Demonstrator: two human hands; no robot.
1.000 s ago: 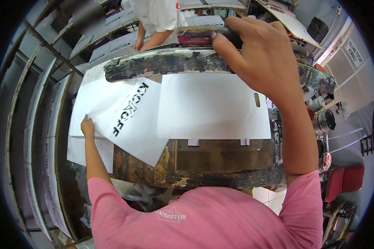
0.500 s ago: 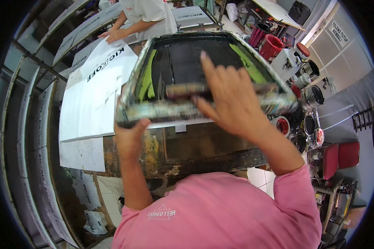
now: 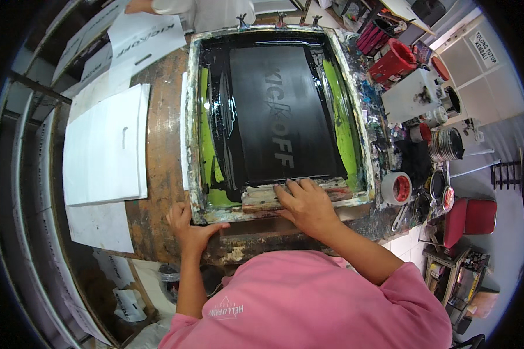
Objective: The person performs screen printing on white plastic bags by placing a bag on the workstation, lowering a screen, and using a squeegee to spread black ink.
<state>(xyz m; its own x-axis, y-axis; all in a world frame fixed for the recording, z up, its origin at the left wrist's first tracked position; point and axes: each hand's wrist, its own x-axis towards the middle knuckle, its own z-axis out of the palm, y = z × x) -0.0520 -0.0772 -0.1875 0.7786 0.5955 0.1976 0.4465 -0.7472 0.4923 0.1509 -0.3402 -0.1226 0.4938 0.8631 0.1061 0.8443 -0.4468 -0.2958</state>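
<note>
A screen-printing frame (image 3: 368,168) lies flat on the worn table, hinged by clamps at its far edge. Black ink covers its mesh (image 3: 244,116), with green strips along both sides and darker lettering in the middle. At the near end of the mesh rests a wooden-handled squeegee (image 3: 259,198). My right hand (image 3: 308,206) is closed over its handle, fingers on top and thumb at the near side. My left hand (image 3: 191,230) grips the frame's near left corner, fingers along the side and thumb along the near edge. Whatever lies beneath the frame is mostly hidden.
On the left of the table (image 3: 163,134) sits a stack of white sheets (image 3: 102,157). Beyond it, a co-worker's hand (image 3: 138,6) is at a printed white bag (image 3: 148,38). Ink tins, a red bucket (image 3: 393,61) and a tape roll (image 3: 396,188) crowd the right. Drying racks (image 3: 46,192) stand left.
The tilted frame has come down flat. My right hand and the squeegee are now at its near end. The co-worker has moved the printed bag away from the white stack.
</note>
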